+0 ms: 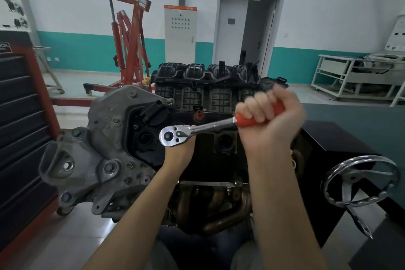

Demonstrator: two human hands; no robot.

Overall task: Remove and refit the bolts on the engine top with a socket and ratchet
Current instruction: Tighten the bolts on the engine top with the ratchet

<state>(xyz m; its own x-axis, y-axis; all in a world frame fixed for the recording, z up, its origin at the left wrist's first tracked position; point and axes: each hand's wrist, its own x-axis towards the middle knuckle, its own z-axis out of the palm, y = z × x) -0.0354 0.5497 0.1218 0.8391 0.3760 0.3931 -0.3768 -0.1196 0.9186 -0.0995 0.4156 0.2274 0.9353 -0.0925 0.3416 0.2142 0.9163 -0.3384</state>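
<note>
A chrome ratchet [175,135] with an orange handle lies level over the black engine top [203,160]. My right hand [266,116] grips the orange handle in a fist. My left hand [180,149] sits under the ratchet head, mostly hidden by it, so its fingers and any socket do not show. A bolt [169,101] stands at the far left corner of the engine top, by the grey aluminium end cover [105,138]. A round plug well [224,141] opens in the cover just right of the ratchet head.
A black intake manifold [210,81] rises behind the engine. A red and black tool cabinet [24,138] stands at the left, and a chrome handwheel [359,184] on the stand at the right. A red engine hoist [129,46] is on the floor behind.
</note>
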